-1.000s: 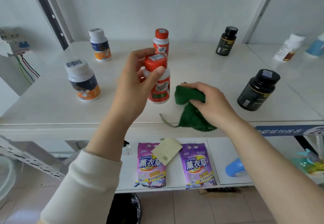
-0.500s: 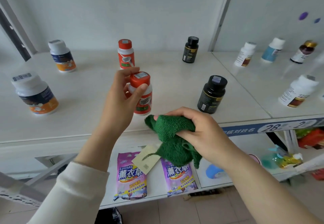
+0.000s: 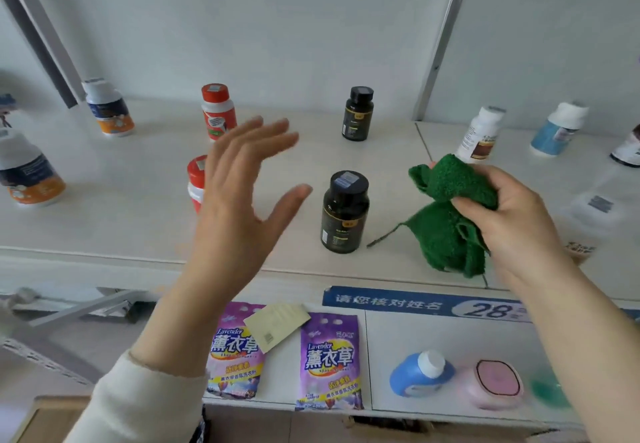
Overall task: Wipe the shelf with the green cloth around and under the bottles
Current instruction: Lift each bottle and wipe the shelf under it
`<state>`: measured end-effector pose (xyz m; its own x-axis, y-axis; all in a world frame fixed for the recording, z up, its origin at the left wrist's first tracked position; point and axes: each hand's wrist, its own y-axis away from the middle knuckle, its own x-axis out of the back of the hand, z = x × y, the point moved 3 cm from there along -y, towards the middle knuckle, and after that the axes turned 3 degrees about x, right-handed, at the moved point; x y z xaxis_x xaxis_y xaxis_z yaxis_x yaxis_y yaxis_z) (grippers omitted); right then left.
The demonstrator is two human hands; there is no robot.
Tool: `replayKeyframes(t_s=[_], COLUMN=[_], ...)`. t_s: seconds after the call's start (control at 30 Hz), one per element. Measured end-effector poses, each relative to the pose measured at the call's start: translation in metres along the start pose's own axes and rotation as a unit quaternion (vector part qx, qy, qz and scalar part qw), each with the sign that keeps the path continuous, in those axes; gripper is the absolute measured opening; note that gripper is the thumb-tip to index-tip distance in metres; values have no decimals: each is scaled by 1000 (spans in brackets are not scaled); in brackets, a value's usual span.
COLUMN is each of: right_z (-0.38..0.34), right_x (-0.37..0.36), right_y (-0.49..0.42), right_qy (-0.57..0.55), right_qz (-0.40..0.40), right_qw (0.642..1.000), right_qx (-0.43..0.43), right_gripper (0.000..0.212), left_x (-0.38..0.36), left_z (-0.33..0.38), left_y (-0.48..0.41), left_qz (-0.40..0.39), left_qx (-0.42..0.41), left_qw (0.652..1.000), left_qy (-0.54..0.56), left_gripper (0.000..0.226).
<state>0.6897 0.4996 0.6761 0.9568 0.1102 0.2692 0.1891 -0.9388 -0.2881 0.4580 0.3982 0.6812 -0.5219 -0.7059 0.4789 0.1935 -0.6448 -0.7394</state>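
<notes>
head view. the green cloth [image 3: 443, 231] is shown bunched in the right hand [image 3: 509, 221], whose fingers and thumb are curled round its upper fold; the lower folds are left hanging over the front part of the shelf [image 3: 121, 221], and contact with the surface cannot be determined. the left hand [image 3: 235, 207] is held open above the shelf, fingers straight and spread, with nothing grasped. the near black bottle [image 3: 344, 214] is seen upright between the two hands, its long axis vertical, just right of the left thumb and a little left of the cloth. a red-capped bottle [image 3: 196, 179] is partly hidden behind the left hand. the coming move is judged to turn on this arrangement: the black bottle is placed nearer the free left hand, so it could be lifted straight up by that hand while the cloth is carried leftward beneath it. a loose thread of the cloth is seen trailing toward the bottle's base.
</notes>
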Motion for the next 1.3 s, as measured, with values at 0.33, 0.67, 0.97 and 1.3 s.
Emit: replayKeyframes(t_s=[0.33,0.67,0.97,1.3], right_z=[60,48,13,40], right_x=[-27,-102,-88,-173], right_y=[-45,-93,-54,-134], right_qy=[314,279,60,222], right_qz=[-117,-277,-393,-324], right_qw=[941,914,915,908], right_qx=[36,105,72,149], right_gripper=[45,51,53,49], left_x=[-63,-19,-7,20], left_z=[2,-20,-26,-33], left_y=[-8,-72,-90,-95], left_qz=[-143,48,32,33], left_qx=[213,233,242,207], left_qw=[951,957,955,974], left_qy=[170,168,169,89], left_gripper=[36,26,24,22])
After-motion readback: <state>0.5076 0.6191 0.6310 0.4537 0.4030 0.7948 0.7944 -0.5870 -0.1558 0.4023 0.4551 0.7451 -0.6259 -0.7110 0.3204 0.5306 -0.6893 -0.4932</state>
